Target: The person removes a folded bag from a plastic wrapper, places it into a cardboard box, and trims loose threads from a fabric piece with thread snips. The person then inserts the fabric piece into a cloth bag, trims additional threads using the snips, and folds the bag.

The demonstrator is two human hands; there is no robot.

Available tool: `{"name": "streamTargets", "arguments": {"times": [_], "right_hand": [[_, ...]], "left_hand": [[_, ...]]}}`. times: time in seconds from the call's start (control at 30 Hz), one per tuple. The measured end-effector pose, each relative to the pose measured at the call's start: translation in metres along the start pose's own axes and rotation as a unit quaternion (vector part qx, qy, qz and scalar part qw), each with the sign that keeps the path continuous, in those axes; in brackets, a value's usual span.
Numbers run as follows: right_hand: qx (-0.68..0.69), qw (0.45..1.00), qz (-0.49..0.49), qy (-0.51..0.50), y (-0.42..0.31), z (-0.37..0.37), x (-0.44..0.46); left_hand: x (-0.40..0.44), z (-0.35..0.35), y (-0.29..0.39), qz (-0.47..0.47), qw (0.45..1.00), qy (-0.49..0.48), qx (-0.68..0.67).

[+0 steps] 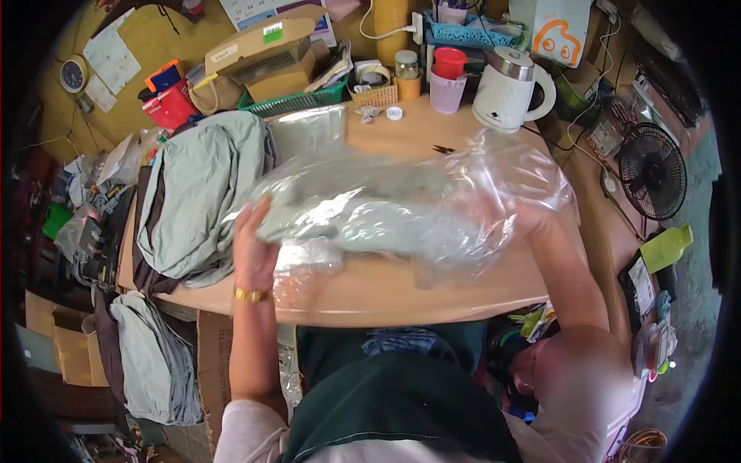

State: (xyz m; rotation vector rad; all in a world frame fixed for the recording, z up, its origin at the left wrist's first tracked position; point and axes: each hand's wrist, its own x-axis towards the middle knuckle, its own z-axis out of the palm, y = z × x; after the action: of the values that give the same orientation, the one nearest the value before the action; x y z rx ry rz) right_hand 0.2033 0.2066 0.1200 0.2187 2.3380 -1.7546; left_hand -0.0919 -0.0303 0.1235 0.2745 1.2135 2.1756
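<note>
Desk (pixel 386 297): its brown top is curving round in front of us, with the wall (pixel 150 35) rising behind it.
Back edge: the box (pixel 266 42), the pink cup (pixel 445 94) and the kettle (pixel 498 96) are standing along here, probably so that we are having the near part free for handling.
Pile: at our left, loose grey-green cloth (pixel 204 193) is lying heaped, likely put there to be within reach of that arm.
Snips (pixel 442 149): they are lying beyond the bag (pixel 347 202), seemingly out of the way of our wrists.
Bag: we are holding it lengthwise across the desk, clear film around something pale green; it is stretching between our hands, and the wide hold is probably stopping the slack film from folding in.
Left hand (pixel 257 247): we are clamping its fingers on the bag's left end, so the bag is lying just to the right of the palm.
Right hand (pixel 525 218): we are meeting the bag's loose, crinkled end here; blur and shiny film are hiding the fingertips, so we are unable to tell whether they are closed. The pale filling is lying to the left of this hand, with mostly bare film nearest the fingers.
</note>
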Motion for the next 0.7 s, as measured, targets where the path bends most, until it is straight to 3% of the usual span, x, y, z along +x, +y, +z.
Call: {"name": "streamTargets", "arguments": {"times": [0.03, 0.1, 0.13, 0.2, 0.23, 0.27, 0.33, 0.4, 0.43, 0.47, 0.53, 0.6, 0.67, 0.7], "right_hand": [[0.062, 0.997, -0.033, -0.013, 0.001, 0.007, -0.001], [0.113, 0.990, -0.082, -0.034, 0.001, 0.036, -0.005], [0.076, 0.993, -0.086, -0.018, 0.001, 0.055, -0.005], [-0.162, 0.978, -0.084, 0.103, 0.010, 0.102, 0.006], [-0.314, 0.929, -0.066, 0.183, 0.017, 0.128, 0.015], [-0.311, 0.930, -0.065, 0.186, 0.024, 0.137, 0.030], [-0.439, 0.870, -0.096, 0.204, 0.037, 0.151, 0.050], [-0.318, 0.872, -0.150, 0.340, 0.023, 0.109, 0.067], [-0.140, 0.919, -0.104, 0.353, 0.004, 0.083, 0.065], [0.043, 0.933, -0.055, 0.354, -0.028, 0.060, 0.055], [0.007, 0.868, -0.272, 0.416, -0.062, 0.036, 0.035], [-0.018, 0.871, -0.219, 0.439, -0.057, 0.031, 0.001], [-0.041, 0.889, -0.089, 0.446, 0.001, 0.023, -0.024], [-0.111, 0.873, -0.001, 0.474, 0.039, 0.024, -0.041]], "left_hand": [[0.016, -0.046, -0.001, 0.003, 0.998, -0.055, 0.038], [-0.014, -0.079, -0.004, -0.041, 0.996, 0.016, 0.082], [-0.027, -0.104, -0.015, -0.065, 0.992, 0.041, 0.098], [-0.053, -0.150, -0.045, -0.120, 0.982, 0.116, 0.092], [-0.072, -0.146, -0.054, -0.069, 0.975, 0.145, 0.153], [-0.081, -0.146, -0.059, -0.064, 0.977, 0.133, 0.154], [-0.082, -0.150, -0.062, -0.064, 0.979, 0.120, 0.154], [-0.063, -0.148, -0.057, -0.075, 0.984, 0.132, 0.097], [-0.057, -0.138, -0.049, -0.051, 0.993, 0.101, 0.035], [-0.052, -0.128, -0.040, -0.030, 0.995, 0.088, 0.028], [-0.053, -0.121, -0.034, -0.013, 0.997, 0.076, 0.021], [-0.055, -0.117, -0.034, -0.024, 0.998, 0.055, -0.002], [-0.060, -0.137, -0.053, -0.047, 0.996, 0.077, 0.014], [-0.065, -0.150, -0.066, -0.072, 0.992, 0.101, 0.031]]}}
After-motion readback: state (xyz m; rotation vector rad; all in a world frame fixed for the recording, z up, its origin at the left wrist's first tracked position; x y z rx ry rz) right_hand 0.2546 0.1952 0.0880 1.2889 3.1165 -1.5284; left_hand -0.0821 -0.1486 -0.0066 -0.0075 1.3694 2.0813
